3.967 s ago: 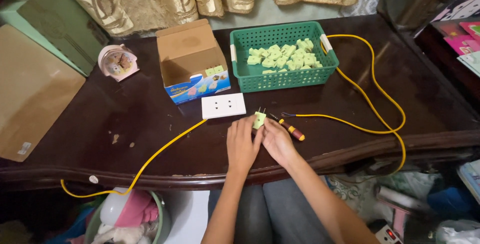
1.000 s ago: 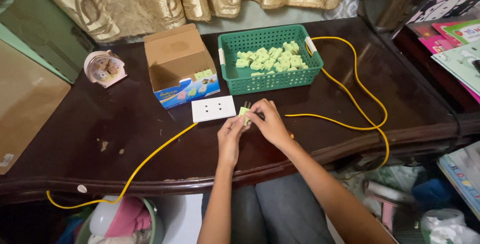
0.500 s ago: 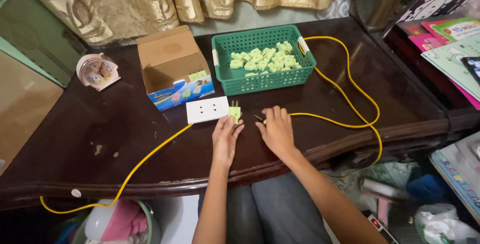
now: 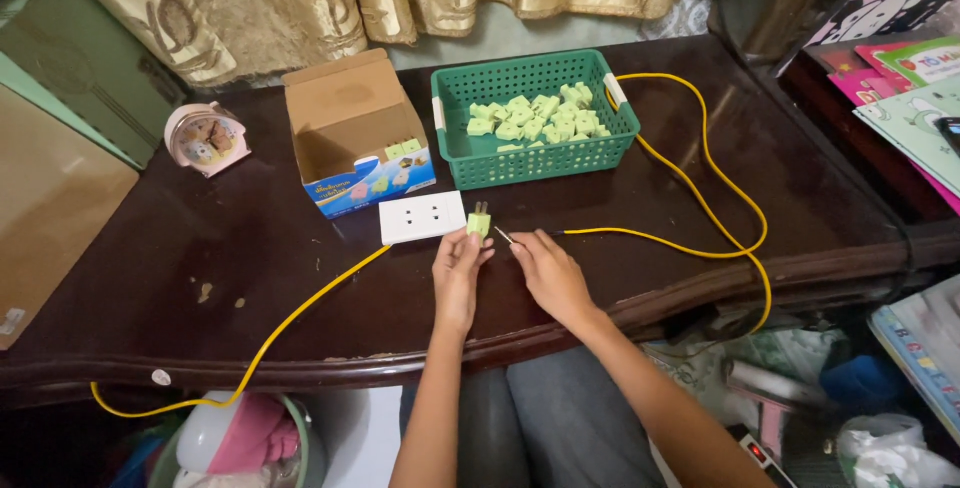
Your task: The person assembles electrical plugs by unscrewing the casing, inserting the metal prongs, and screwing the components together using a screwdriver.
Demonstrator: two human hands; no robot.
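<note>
My left hand (image 4: 458,273) pinches a small light-green plug (image 4: 480,223) upright on the dark wooden table (image 4: 250,238), just right of a white socket block (image 4: 422,217). My right hand (image 4: 548,273) lies beside it, fingers closed on a screwdriver whose thin metal tip (image 4: 503,235) points toward the plug. The handle is hidden under the hand. A yellow cable (image 4: 700,188) ends close to my right fingers and loops off to the right. Another stretch of yellow cable (image 4: 300,313) runs from the socket block to the table's front left edge.
A green plastic basket (image 4: 540,160) holding several light-green plugs stands behind the hands. An open cardboard box (image 4: 350,128) is to its left, and a pink alarm clock (image 4: 205,138) farther left. Books (image 4: 910,98) lie at the right; a curtain hangs behind.
My left hand has carried the plug leftward to beside the socket block. My right hand has drawn apart from it and now shows the screwdriver tip. The view has shifted slightly.
</note>
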